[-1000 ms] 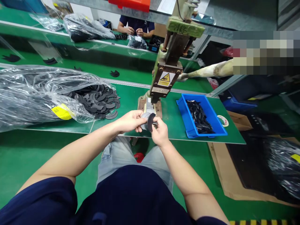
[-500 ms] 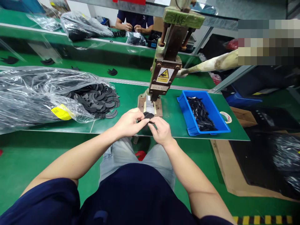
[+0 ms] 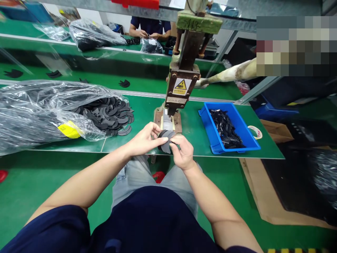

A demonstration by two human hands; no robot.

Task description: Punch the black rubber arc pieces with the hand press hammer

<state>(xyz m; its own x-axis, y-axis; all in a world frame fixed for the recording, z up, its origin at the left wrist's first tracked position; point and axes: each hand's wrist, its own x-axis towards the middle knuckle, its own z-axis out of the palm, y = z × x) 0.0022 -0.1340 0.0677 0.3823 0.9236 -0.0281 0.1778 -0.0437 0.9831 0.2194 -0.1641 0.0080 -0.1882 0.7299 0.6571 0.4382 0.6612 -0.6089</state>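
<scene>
Before press [image 3: 181, 84]: arcs [image 3: 166, 146], long axis fore-aft (apparently).

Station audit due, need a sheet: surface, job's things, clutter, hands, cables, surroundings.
Surface: green bench, mostly bare near the press.
Job's things: curved pieces in hand, in front of the press; similar loose pieces at the mouth of a clear bag; small black pieces in a blue bin.
Clutter: tape roll right of the bin.
Hands: left hand grips the curved pieces; right hand at their right edge, grip unclear.
Cables: thin dark line above the press, possibly one.
Surroundings: another person farther back; cardboard at right.
</scene>
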